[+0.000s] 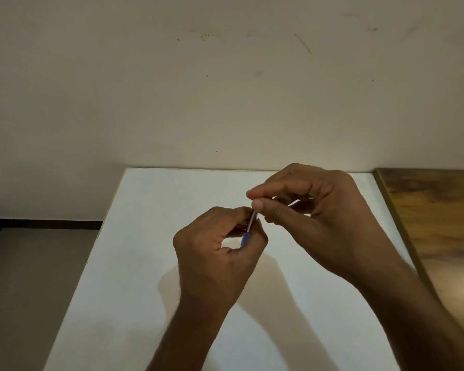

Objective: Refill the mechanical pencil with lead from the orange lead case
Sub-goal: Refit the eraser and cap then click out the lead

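Note:
Above the middle of the white table (134,263), my left hand (214,255) grips the mechanical pencil (248,228). Only a short grey stretch and a blue part of it show between the fingers. My right hand (314,212) pinches thumb and forefinger together right at the pencil's upper end; whatever sits between those fingertips is too small to make out. The orange lead case is nowhere in sight.
A brown wooden surface (439,226) adjoins the table on the right. A pale wall (225,89) stands directly behind the table's far edge. Grey floor (24,290) lies to the left, beyond the table's left edge.

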